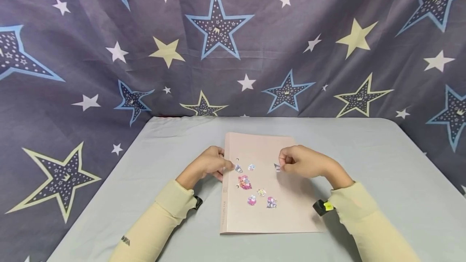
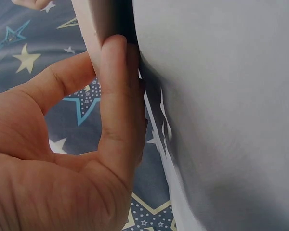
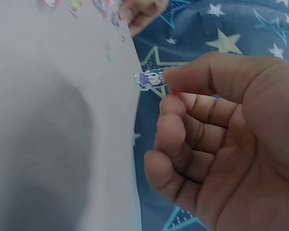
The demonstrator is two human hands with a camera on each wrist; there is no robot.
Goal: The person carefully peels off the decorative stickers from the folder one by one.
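Observation:
A pale pink folder (image 1: 287,209) lies on the table with several small shiny cartoon stickers on its cover, among them a larger pink sticker (image 1: 244,182). My left hand (image 1: 211,163) grips the folder's left edge, thumb on the cover and fingers beneath; in the left wrist view the fingers (image 2: 116,96) run along its underside. Between right thumb and forefinger I pinch a small cartoon sticker (image 3: 151,78) with purple and dark parts. That right hand (image 1: 306,163) is over the right part of the cover, its other fingers curled. Part of the held sticker is hidden by the thumb.
A light grey cloth covers the table (image 1: 364,153) on both sides of the folder. Behind it hangs a dark curtain (image 1: 251,43) patterned with stars. Two small round studs show near the folder's spine, one being the lower stud (image 1: 238,186).

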